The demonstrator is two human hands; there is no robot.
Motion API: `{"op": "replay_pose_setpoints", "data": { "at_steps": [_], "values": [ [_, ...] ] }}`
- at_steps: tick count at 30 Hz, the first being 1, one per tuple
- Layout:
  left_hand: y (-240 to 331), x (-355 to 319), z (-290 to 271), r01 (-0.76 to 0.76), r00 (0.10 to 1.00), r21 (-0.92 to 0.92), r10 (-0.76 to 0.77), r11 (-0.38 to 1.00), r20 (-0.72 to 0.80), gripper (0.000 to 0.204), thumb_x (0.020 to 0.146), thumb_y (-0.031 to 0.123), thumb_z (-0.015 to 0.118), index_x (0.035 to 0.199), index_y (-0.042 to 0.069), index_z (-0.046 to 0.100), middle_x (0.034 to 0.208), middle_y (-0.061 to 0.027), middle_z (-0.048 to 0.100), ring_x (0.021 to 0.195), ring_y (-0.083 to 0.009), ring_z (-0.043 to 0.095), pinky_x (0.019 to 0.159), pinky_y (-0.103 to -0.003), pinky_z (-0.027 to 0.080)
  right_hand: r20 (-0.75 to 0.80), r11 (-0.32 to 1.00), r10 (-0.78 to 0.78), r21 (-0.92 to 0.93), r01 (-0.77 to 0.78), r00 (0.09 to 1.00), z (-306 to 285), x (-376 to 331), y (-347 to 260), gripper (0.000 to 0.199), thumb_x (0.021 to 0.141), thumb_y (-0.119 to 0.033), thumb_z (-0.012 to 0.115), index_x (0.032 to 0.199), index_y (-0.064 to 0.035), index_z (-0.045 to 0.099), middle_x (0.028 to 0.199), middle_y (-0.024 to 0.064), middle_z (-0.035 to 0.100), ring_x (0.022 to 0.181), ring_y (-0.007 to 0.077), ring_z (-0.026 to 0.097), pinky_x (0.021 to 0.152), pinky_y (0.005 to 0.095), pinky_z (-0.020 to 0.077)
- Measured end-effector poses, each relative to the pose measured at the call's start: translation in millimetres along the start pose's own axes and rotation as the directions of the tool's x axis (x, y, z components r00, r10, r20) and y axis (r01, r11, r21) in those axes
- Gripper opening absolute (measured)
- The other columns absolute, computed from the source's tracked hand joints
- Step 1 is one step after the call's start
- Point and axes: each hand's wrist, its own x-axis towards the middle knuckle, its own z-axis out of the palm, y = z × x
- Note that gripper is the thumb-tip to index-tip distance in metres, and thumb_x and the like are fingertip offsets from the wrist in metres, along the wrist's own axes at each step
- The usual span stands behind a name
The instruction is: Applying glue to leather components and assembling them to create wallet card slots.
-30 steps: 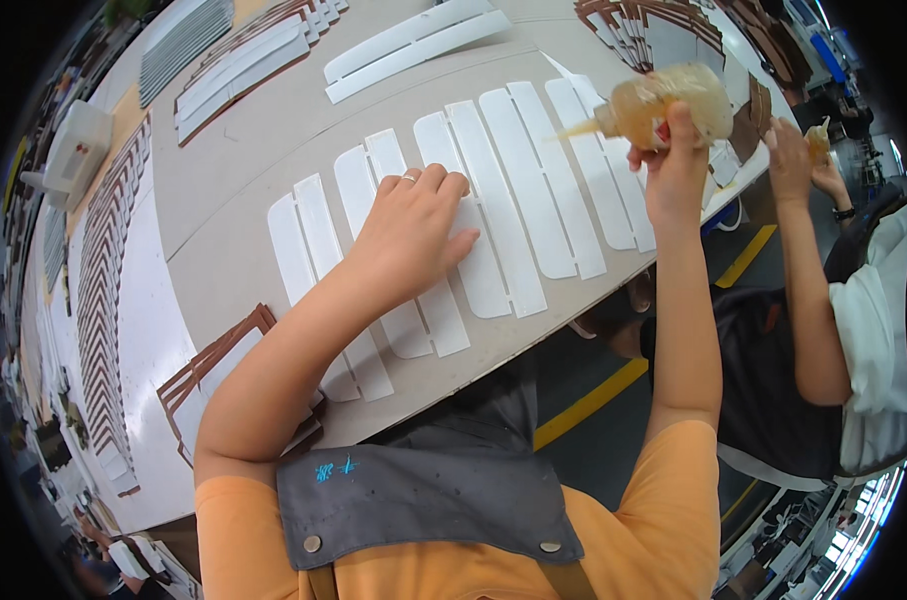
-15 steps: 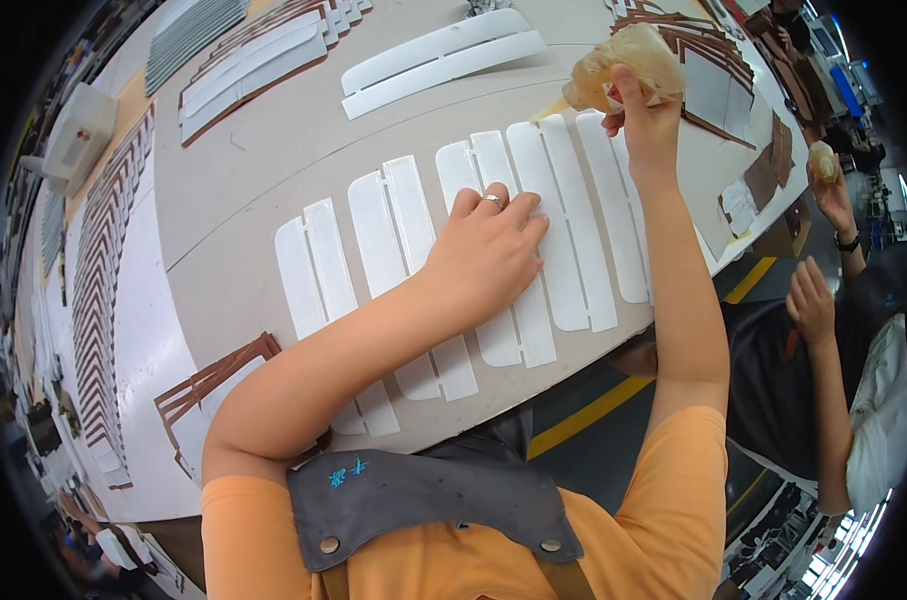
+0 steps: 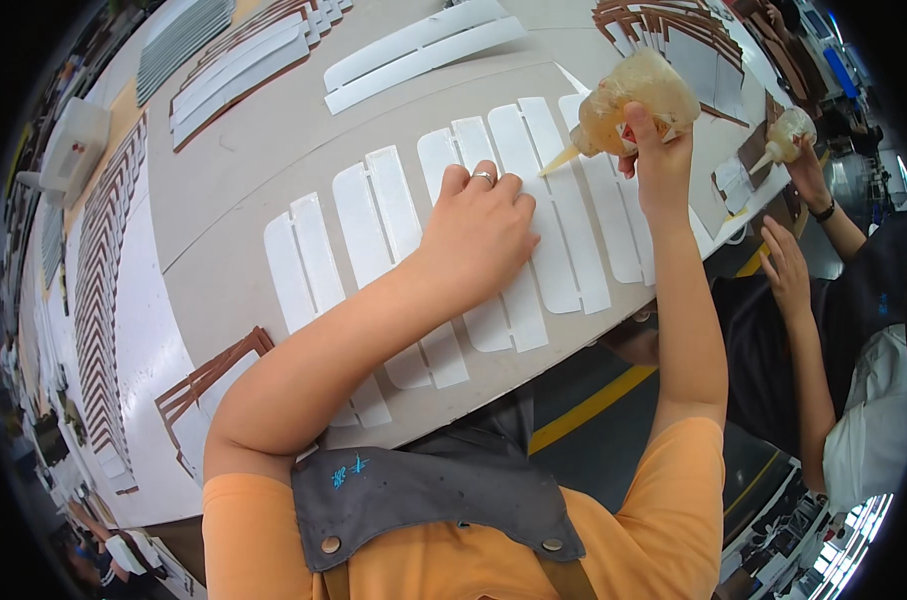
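My right hand is closed around a squeeze bottle of yellowish glue, tilted with its narrow tip down to the left. The tip is at the upper part of a white slotted panel, made of two long strips; whether it touches cannot be told. My left hand rests on the neighbouring white panel with fingers curled down. Its fingertips are hidden, and a ring shows on one finger. Several similar panels lie side by side on the table, partly under my left forearm.
Another white panel lies farther back. Brown-edged pieces lie in fanned stacks at the back left, back right and near left. A white plastic container stands far left. At right, a co-worker's hand holds another glue bottle.
The glue bottle has come down and nearer along the panel, from its far end. My left hand has shifted slightly left. The co-worker's bottle has moved left, over the table edge.
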Motion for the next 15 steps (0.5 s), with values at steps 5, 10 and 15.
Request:
{"op": "replay_pose_setpoints", "data": {
  "at_steps": [5,10,15],
  "values": [
    [1,3,1,0.017,1.000,0.018,-0.017,1.000,0.013,0.023,0.073,0.020,0.059,0.089,0.004,0.057,0.097,-0.0064,0.055,0.090,-0.0228,0.048,0.078,-0.036,0.032,0.000,0.998,0.065,0.016,-0.065,0.998,-17,-22,-4,0.044,0.070,-0.033,0.070,0.092,-0.0036,0.045,0.063,0.0031,0.052,0.038,0.0049,0.042,0.032,0.0158,0.0348],
    [2,6,1,0.014,0.999,0.042,-0.012,0.999,-0.035,0.021,0.072,0.020,0.059,0.085,0.004,0.055,0.090,-0.0078,0.055,0.089,-0.0241,0.048,0.078,-0.036,0.032,0.045,0.991,0.135,0.012,-0.136,0.990,-31,-44,-14,0.044,0.070,-0.030,0.071,0.095,-0.0025,0.046,0.067,0.0037,0.054,0.041,0.0046,0.045,0.033,0.0155,0.0355],
    [4,10,2,0.035,0.999,0.057,-0.034,0.998,-0.018,0.021,0.072,0.021,0.060,0.082,0.004,0.054,0.085,-0.0090,0.053,0.089,-0.0244,0.048,0.079,-0.037,0.031,0.022,0.985,0.161,0.063,-0.162,0.987,-40,-71,-24,0.043,0.070,-0.026,0.071,0.097,-0.0024,0.047,0.071,0.0042,0.056,0.047,0.0046,0.048,0.033,0.0154,0.0360]
  ]
}}
